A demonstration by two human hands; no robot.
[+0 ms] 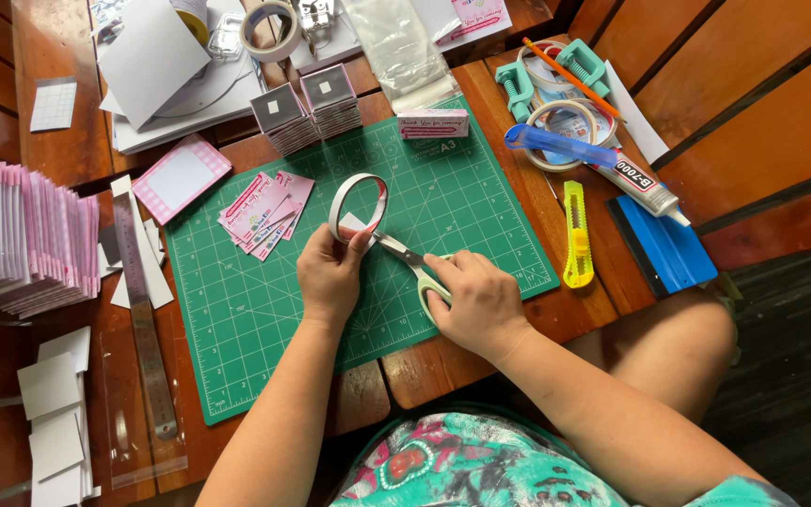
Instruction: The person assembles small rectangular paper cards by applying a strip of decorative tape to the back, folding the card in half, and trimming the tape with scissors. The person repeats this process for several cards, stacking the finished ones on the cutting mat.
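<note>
Head view looks down on a reddish-brown slatted wooden desk (pixel 49 141) carrying a green gridded cutting mat (pixel 265 310), which lies under both hands. Left of the mat stands a thick row of pink-and-white card sleeves (pixel 21 235), and a long steel ruler (pixel 143 319) lies along the mat's left edge. A flat blue plastic scraper (pixel 664 246) sits at the desk's right edge, with a yellow snap-blade utility knife (pixel 574 235) just beside it, next to the mat. A small fan of pink printed cards (pixel 265 211) rests on the mat's upper left. The left hand (pixel 330 277) pinches a white roll of tape (pixel 359 202) over the mat's middle, grip closed on the roll. The right hand (pixel 481 305) holds pale-green-handled scissors (pixel 415 266), grip wrapped round the handles, blades reaching to the tape's loose end.
</note>
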